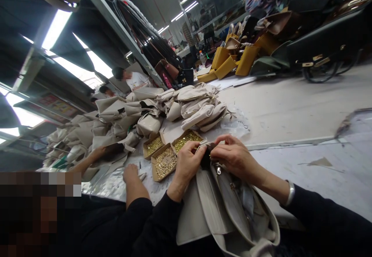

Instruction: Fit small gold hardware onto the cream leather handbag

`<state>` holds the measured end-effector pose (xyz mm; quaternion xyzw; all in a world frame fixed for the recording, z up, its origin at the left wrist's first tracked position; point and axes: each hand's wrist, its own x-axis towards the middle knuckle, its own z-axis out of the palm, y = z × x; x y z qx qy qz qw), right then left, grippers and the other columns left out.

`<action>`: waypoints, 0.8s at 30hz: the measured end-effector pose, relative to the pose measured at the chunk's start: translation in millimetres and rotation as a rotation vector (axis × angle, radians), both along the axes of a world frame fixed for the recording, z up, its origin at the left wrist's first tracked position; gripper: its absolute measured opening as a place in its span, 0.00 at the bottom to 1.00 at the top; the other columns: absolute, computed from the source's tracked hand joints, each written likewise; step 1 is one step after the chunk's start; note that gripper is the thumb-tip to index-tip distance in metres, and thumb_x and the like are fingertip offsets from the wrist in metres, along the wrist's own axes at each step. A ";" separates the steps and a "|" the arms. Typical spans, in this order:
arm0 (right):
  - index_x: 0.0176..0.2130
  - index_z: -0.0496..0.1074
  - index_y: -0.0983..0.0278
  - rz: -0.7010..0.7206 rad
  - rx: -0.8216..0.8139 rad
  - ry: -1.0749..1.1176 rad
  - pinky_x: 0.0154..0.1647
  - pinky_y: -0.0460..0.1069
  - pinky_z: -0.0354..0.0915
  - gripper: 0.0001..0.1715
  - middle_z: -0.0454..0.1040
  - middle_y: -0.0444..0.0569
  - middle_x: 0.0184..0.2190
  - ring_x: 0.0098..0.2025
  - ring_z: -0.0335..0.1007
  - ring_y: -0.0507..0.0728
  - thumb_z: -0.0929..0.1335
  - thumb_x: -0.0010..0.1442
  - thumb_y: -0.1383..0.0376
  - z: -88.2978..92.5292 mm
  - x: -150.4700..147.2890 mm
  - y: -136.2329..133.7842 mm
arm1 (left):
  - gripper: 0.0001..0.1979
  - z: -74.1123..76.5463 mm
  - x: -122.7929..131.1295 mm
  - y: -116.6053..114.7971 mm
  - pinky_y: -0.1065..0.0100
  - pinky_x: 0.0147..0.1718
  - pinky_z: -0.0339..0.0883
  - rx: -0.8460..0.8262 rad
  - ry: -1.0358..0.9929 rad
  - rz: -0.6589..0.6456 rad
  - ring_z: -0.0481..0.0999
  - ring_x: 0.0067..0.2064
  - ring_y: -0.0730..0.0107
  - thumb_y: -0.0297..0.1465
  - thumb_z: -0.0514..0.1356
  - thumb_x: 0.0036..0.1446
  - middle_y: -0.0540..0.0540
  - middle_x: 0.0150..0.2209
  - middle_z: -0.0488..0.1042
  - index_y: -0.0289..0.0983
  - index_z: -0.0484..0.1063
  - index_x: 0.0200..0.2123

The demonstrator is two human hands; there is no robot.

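A light grey handbag (215,206) lies tilted over the table's near edge, its lower part toward my lap. My left hand (188,163) pinches the bag's upper end between thumb and fingers. Close beside it, my right hand (234,158) is closed at the same end, thumb and fingertips together; any small part between them is too small to make out. Gold-coloured metal fittings (218,169) show on the bag below my right hand. Just beyond my left hand stand cardboard trays of small gold-coloured metal pieces, one nearest (154,170) and another partly behind my fingers (175,148).
Many unfinished grey bags (116,121) are heaped at the left and middle back. A co-worker's hand (131,173) rests on the table at my left. Yellow bags (223,61) and black bags (328,40) stand at the far right. A metal post (122,32) slants overhead.
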<state>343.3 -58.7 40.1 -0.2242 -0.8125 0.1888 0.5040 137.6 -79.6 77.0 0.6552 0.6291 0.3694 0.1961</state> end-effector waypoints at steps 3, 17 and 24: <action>0.34 0.78 0.58 -0.006 0.006 -0.145 0.43 0.52 0.66 0.13 0.77 0.45 0.29 0.43 0.70 0.61 0.70 0.64 0.76 21.1 -2.0 -0.7 | 0.15 -0.4 -3.1 0.7 0.67 0.39 0.70 -0.085 -0.141 0.044 0.78 0.38 0.64 0.41 0.66 0.59 0.44 0.37 0.82 0.35 0.83 0.40; 0.39 0.83 0.56 0.049 -0.072 0.018 0.41 0.52 0.70 0.08 0.71 0.49 0.40 0.42 0.70 0.59 0.73 0.67 0.69 -18.8 -18.8 20.5 | 0.22 -18.6 -6.7 -4.3 0.70 0.26 0.53 -0.184 -0.476 0.111 0.63 0.26 0.74 0.47 0.70 0.51 0.49 0.21 0.71 0.33 0.79 0.22; 0.43 0.83 0.56 -0.093 0.075 0.024 0.40 0.54 0.70 0.11 0.71 0.50 0.38 0.41 0.68 0.60 0.69 0.72 0.67 -15.8 -7.6 7.5 | 0.19 -24.0 8.3 -0.9 0.69 0.29 0.62 -0.177 -0.375 0.183 0.72 0.30 0.67 0.47 0.68 0.51 0.46 0.26 0.78 0.35 0.83 0.26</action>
